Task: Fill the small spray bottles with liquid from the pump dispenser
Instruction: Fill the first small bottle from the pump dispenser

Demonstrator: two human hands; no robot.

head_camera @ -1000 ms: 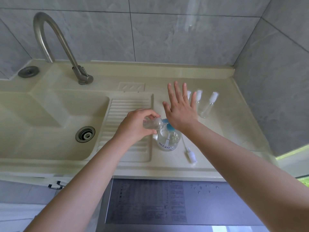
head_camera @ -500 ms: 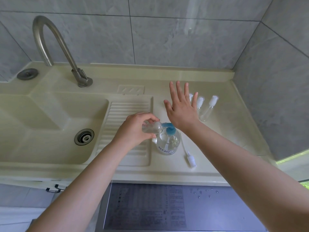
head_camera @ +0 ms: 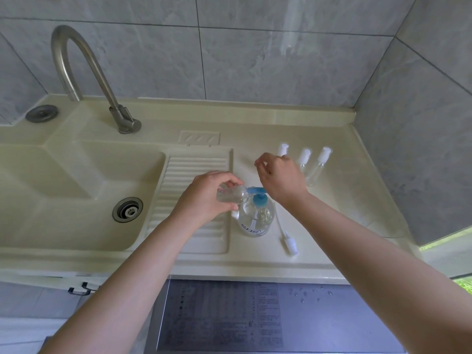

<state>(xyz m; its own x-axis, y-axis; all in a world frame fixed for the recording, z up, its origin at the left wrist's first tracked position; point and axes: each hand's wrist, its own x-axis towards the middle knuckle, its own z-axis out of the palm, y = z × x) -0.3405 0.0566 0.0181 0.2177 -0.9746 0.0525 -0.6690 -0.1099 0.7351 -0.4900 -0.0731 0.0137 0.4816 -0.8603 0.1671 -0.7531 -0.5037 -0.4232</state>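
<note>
A small clear plastic spray bottle (head_camera: 231,195), uncapped and lying nearly on its side, is held with its open mouth against the blue nozzle of the pump dispenser (head_camera: 256,214) — a round clear bottle with a blue pump head and a printed label low on its front, standing on the cream counter (head_camera: 319,226) just right of the ribbed drainboard (head_camera: 196,175). The left hand (head_camera: 204,198) grips the small bottle, fingers and thumb curled round its body. The right hand (head_camera: 278,177) is raised above and behind the pump head, fingers loosely curled with nothing in them; whether its heel touches the pump cannot be told.

Just right of the dispenser lies a white spray cap (head_camera: 291,242) with its thin dip tube pointing away from the counter's front edge. Behind the right hand stand three more small clear spray bottles with white caps (head_camera: 318,166) — in a row, the leftmost partly hidden by the knuckles.

Further left, the cream sink basin (head_camera: 63,200) has a metal drain (head_camera: 127,209), and a curved brushed-metal tap (head_camera: 84,72) rises from the back ledge. Grey tiles (head_camera: 255,60) cover the walls. Below the counter's front edge a dark grey appliance top (head_camera: 332,323) carries a few water drops.
</note>
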